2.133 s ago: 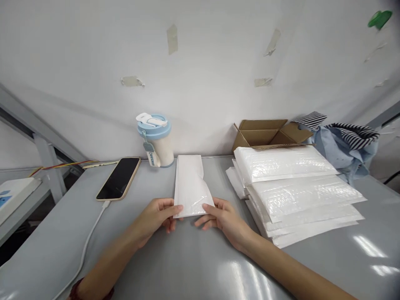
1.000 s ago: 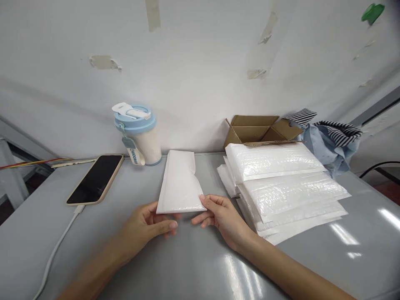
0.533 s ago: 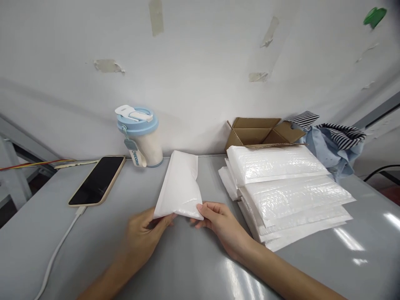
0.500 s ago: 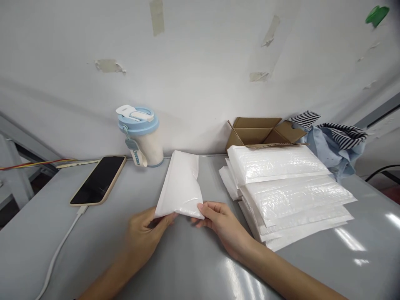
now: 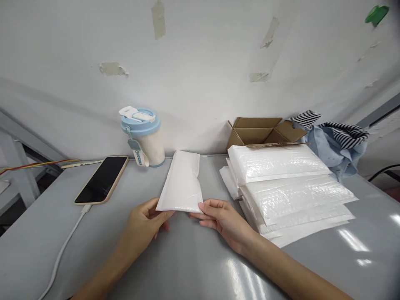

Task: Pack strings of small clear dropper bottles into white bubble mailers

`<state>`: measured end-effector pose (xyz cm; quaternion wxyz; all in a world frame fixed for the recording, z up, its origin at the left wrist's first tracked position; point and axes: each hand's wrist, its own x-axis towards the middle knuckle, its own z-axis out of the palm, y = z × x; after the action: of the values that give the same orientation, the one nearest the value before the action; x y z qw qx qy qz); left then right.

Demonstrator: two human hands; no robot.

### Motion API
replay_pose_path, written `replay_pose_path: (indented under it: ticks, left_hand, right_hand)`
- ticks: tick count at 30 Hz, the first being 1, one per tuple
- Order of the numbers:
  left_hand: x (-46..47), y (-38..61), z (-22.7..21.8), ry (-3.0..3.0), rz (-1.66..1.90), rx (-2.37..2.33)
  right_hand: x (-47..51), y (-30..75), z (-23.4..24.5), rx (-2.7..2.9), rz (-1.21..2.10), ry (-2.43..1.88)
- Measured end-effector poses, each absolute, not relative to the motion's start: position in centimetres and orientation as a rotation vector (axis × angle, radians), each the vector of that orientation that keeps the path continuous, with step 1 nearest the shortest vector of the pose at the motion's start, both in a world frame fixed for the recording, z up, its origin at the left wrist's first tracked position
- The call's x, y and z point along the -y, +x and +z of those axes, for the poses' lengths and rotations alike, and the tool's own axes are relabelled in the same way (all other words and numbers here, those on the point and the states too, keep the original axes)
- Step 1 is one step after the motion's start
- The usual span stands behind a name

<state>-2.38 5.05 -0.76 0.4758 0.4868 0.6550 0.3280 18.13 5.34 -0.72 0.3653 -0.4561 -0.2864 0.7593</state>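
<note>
A white bubble mailer lies lengthwise on the grey table, its near end lifted slightly. My left hand pinches the near left corner, fingers curled under the edge. My right hand grips the near right corner, thumb on top. Both hands are closed on the same mailer.
A fanned stack of white bubble mailers lies to the right, an open cardboard box and striped and blue cloth behind it. A blue-lidded cup stands by the wall. A phone with a white cable lies left.
My left hand let go for a moment, then took hold of the mailer's near left corner again. The mailer's near end rose slightly and has come back down. The view shifted a little.
</note>
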Motion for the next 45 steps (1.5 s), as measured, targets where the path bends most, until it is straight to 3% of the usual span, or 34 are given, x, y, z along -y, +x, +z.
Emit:
replay_pose_path:
  ticks: [12,45]
  left_hand:
    - [-4.9,-2.6,0.5,0.761,0.845,-1.434]
    - [-5.3,-3.1,0.4,0.831,0.689,-1.386]
  right_hand:
    - [-5.3,17.8,-0.9,0.814,1.866,-1.191]
    - [-5.6,17.8,-0.5,0.82,1.769,-1.213]
